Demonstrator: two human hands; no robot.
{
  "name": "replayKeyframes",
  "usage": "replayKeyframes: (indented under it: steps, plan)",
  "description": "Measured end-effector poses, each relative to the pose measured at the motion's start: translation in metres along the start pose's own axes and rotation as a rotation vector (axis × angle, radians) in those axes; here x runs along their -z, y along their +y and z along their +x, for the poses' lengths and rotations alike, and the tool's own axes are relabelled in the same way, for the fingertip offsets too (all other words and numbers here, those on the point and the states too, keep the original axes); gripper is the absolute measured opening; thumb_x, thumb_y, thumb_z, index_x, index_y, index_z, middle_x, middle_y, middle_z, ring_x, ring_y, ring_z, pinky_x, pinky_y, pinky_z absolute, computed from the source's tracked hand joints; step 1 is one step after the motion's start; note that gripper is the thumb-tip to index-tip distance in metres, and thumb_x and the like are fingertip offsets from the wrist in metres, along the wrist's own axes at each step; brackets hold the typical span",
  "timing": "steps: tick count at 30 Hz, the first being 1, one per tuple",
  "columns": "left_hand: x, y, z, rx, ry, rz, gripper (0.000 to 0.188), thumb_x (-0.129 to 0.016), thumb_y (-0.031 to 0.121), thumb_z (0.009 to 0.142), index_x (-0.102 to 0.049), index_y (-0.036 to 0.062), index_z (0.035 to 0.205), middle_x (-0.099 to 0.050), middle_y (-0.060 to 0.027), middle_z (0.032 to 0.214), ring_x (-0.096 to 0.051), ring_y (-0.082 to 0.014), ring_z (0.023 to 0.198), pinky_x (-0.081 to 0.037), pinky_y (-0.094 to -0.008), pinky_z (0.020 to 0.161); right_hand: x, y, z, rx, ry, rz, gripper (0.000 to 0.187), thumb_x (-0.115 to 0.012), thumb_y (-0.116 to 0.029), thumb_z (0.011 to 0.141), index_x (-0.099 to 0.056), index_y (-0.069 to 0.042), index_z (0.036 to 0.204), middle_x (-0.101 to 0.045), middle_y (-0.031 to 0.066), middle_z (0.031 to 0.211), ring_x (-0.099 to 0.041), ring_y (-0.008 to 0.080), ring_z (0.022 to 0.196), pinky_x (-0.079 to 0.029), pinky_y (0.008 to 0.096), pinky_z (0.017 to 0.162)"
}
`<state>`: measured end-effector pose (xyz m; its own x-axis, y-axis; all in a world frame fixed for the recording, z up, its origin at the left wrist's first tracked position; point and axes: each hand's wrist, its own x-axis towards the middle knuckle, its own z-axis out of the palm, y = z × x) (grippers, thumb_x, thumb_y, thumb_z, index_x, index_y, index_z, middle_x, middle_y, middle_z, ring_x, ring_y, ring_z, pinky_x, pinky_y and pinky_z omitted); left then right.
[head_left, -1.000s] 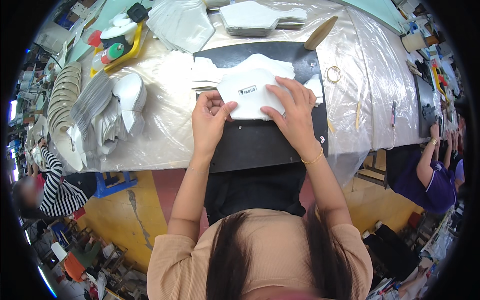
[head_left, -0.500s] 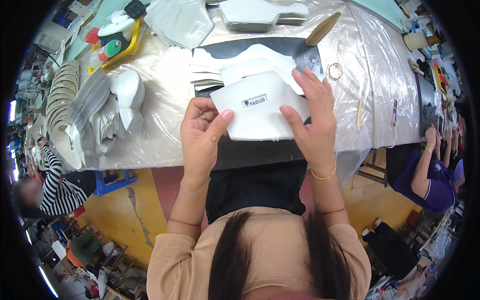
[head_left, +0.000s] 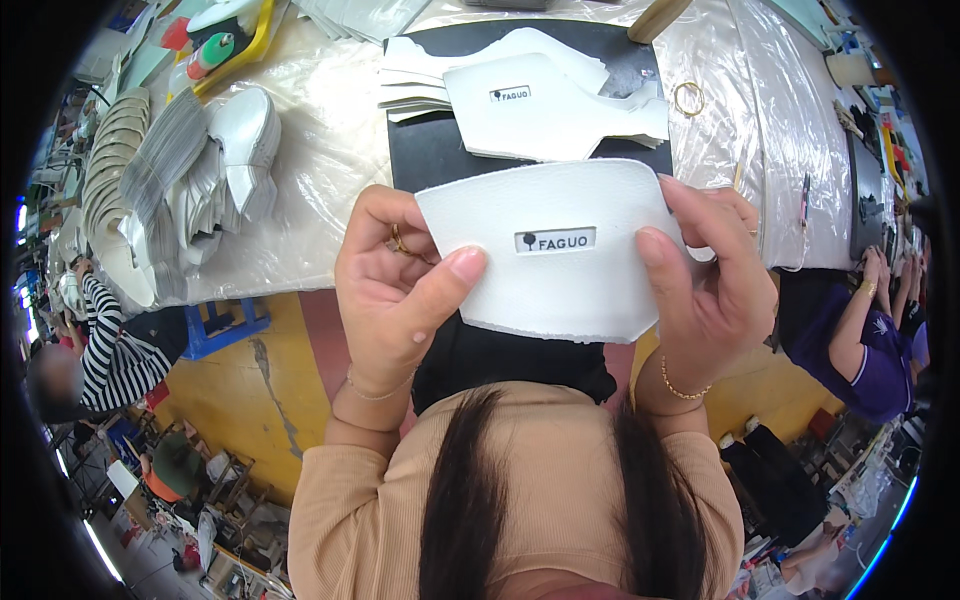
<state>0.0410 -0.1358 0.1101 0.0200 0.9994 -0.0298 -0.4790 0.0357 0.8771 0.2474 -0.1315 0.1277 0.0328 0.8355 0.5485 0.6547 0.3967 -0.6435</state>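
A white leather-like shoe piece (head_left: 560, 285), with a small dark printed label in its middle, is held up between both hands in front of my chest. My left hand (head_left: 395, 285) pinches its left edge, thumb on the face and fingers behind. On the opposite edge, my right hand (head_left: 710, 265) grips the same way, thumb in front and fingers curled at the back. Beyond it, a similar labelled white piece (head_left: 530, 125) lies on a stack of white cut pieces (head_left: 412, 75) on a black board (head_left: 425, 160).
Bundled white pieces (head_left: 245, 140) and a row of curved beige pieces (head_left: 108, 165) lie at left, near a yellow tray (head_left: 262, 35) with a green-capped bottle (head_left: 213, 52). Right of the board are a tape ring (head_left: 689, 98) and a pen (head_left: 804, 200). Co-workers sit on both sides.
The held piece has come nearer to me and the right hand now grips its edge, fingers no longer spread. A labelled piece on the stack is now uncovered.
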Motion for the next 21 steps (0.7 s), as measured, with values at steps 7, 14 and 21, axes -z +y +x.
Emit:
replayKeyframes:
  steps: [7,14,21]
  plan:
    - [0.001,-0.004,-0.009,0.04,-0.006,-0.018,0.03,-0.069,-0.001,0.087,-0.047,0.0033,0.106,-0.068,-0.0123,0.097,-0.066,-0.0111,0.088,-0.054,-0.0251,0.078,0.004,-0.003,-0.007,0.008,0.002,-0.044,0.03,-0.082,-0.003,0.072,-0.073,-0.003,0.1,-0.072,0.0065,0.095,-0.064,0.0193,0.078,-0.048,0.0342,0.081]
    - [0.021,-0.046,-0.006,0.217,0.03,0.423,0.019,-0.068,0.005,0.092,-0.055,-0.0013,0.105,-0.067,-0.0094,0.096,-0.062,-0.0079,0.075,-0.05,-0.0198,0.06,-0.026,0.014,-0.036,-0.322,-0.381,0.311,0.016,-0.073,-0.003,0.083,-0.07,0.0,0.099,-0.067,0.012,0.1,-0.065,0.0193,0.089,-0.052,0.0283,0.077]
    - [0.027,-0.06,-0.024,-0.083,-0.139,0.665,0.035,-0.066,0.001,0.09,-0.064,0.0007,0.125,-0.069,-0.0122,0.113,-0.067,-0.0133,0.086,-0.056,-0.0245,0.064,-0.049,0.024,-0.071,-0.496,-0.384,0.604,0.022,-0.069,-0.008,0.09,-0.067,-0.001,0.111,-0.066,0.0107,0.11,-0.065,0.0173,0.095,-0.053,0.0282,0.083]
